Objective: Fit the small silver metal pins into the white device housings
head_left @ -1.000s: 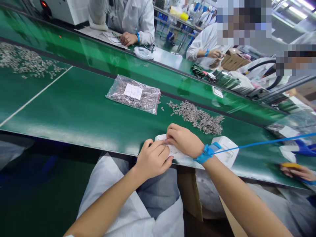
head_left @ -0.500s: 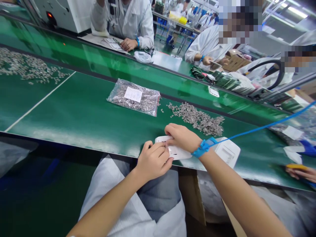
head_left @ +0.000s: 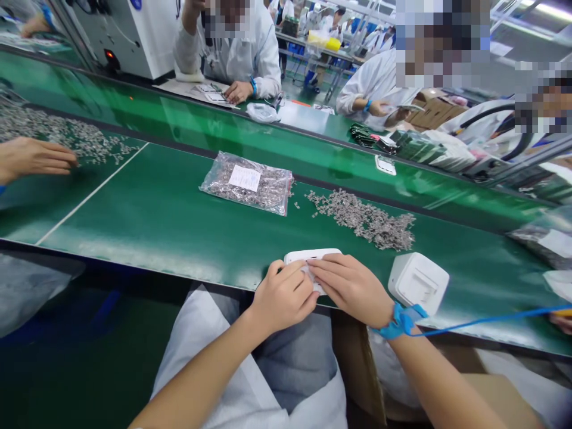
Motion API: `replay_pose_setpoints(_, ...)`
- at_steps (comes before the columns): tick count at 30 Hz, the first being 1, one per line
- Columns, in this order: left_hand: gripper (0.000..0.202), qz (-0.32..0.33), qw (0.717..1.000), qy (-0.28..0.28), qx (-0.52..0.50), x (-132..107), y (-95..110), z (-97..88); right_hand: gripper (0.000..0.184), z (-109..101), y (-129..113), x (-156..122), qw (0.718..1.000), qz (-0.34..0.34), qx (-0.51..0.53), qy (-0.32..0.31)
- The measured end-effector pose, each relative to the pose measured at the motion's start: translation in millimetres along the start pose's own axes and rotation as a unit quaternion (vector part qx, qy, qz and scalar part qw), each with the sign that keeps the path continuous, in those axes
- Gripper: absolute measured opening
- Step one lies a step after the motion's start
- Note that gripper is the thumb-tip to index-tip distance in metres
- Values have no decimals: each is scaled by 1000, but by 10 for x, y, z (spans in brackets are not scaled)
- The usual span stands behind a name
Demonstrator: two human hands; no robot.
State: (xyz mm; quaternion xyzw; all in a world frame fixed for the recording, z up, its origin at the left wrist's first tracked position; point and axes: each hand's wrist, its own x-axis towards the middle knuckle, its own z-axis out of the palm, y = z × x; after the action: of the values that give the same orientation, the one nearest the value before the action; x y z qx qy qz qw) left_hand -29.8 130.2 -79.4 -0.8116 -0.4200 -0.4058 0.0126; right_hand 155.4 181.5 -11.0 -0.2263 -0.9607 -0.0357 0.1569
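Both my hands meet over a flat white plastic part (head_left: 310, 256) at the near edge of the green belt (head_left: 156, 208). My left hand (head_left: 283, 295) is curled, its fingers pressed on the part's near side. My right hand (head_left: 351, 286) lies over the part's right half, fingertips pinched toward the left hand; a blue wrist strap (head_left: 400, 320) with a blue cord circles its wrist. A second white plastic housing (head_left: 417, 282) sits just right of my right hand. A heap of small metal pieces (head_left: 366, 217) lies beyond my hands.
A clear bag of metal pieces with a white label (head_left: 248, 182) lies left of the heap. Another pile of pieces (head_left: 58, 131) is far left, with another person's hand (head_left: 33, 158) beside it. People in white coats sit across the belt.
My right hand has drawn back toward me and now lies lower over the white part. Another person's hand has come into view at the far left. The camera has shifted slightly.
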Motion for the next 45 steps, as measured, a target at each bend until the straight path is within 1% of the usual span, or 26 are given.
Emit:
replay_pose_setpoints(6,18,5,1000,-13,9,-5,3,13,29,-7,5,-19,999,-14,-29,-22)
replay_pose_setpoints(12,15,-17,1000,-17,-11,35,21,0,28,21,11,-30,999,-16,-26,-11)
replay_pose_setpoints(16,14,-33,999,-29,-19,70,37,-14,28,25,14,11,998,-22,-44,-48)
replay_pose_setpoints(19,15,-40,998,-39,-21,64,42,-21,29,18,17,42,994,-40,-57,-80)
replay_pose_setpoints(21,17,-30,999,-35,-19,39,37,-21,30,6,11,40,994,-57,-65,-74)
replay_pose_setpoints(24,23,-5,1000,-18,-11,-5,19,-21,28,-21,-14,-2,995,-66,-69,-18)
replay_pose_setpoints(26,25,4,1000,-10,-8,-23,9,-24,25,-35,-29,-33,997,-43,-58,16)
replay_pose_setpoints(28,25,4,1000,-11,-9,-27,4,-28,22,-32,-29,-38,999,-6,-35,35)
replay_pose_setpoints(30,25,1,1000,-17,-9,-20,6,-35,18,-5,-8,-3,998,42,-11,48)
replay_pose_setpoints(33,25,-7,1000,-22,-9,-8,12,-44,7,67,39,108,989,135,6,62)
replay_pose_setpoints(35,24,-15,1000,-24,-12,-4,14,-49,8,111,55,189,982,184,9,35)
replay_pose_setpoints(39,22,-26,999,-29,-26,-1,15,-55,16,132,28,296,968,247,15,-49)
replay_pose_setpoints(42,22,-28,999,-30,-33,2,13,-58,16,99,7,346,956,280,18,-85)
replay_pose_setpoints(45,22,-32,998,-31,-39,3,8,-64,16,55,16,393,948,294,17,-121)
